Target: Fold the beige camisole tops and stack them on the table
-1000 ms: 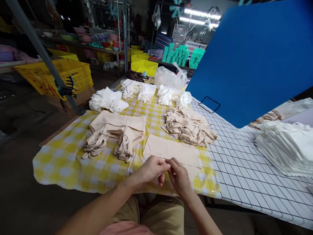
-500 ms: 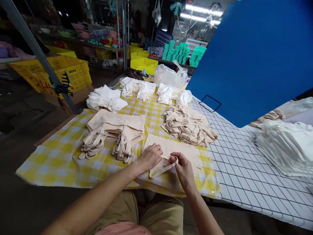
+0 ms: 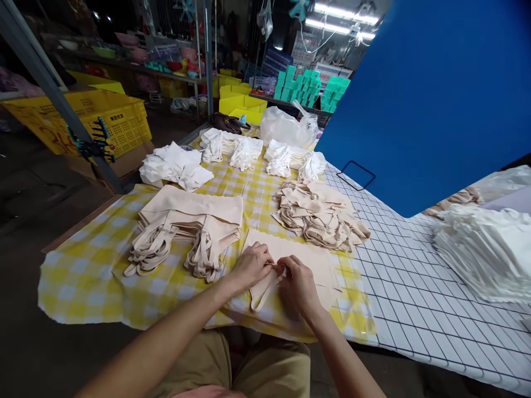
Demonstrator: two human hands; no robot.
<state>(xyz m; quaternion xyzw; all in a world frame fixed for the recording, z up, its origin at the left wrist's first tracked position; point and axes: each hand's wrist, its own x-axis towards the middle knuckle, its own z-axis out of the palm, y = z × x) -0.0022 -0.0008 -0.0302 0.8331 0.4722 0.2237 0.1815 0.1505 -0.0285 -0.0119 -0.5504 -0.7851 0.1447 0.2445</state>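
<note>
A beige camisole top [image 3: 317,265] lies flat on the yellow checked cloth in front of me, its strap [image 3: 262,296] looping toward the near edge. My left hand [image 3: 255,262] rests on it with fingers closed on the fabric near the strap's base. Close beside it, my right hand [image 3: 296,279] pinches the strap, and the fingertips of both hands nearly meet. Just what lies between the fingertips is partly hidden. Left of my hands is a neat stack of beige camisoles [image 3: 194,207] with straps hanging forward. A loose beige pile [image 3: 321,213] sits behind to the right.
White garment stacks [image 3: 232,143] and a loose white pile [image 3: 178,166] lie farther back, before a plastic bag [image 3: 286,127]. A big blue panel [image 3: 415,105] rises at right, near another white stack [image 3: 485,249]. A yellow crate [image 3: 120,119] stands left behind a metal post.
My right hand has moved left and inward, bringing the strap up to my left hand's fingertips. The left hand has stayed nearly in place; the view has shifted slightly.
</note>
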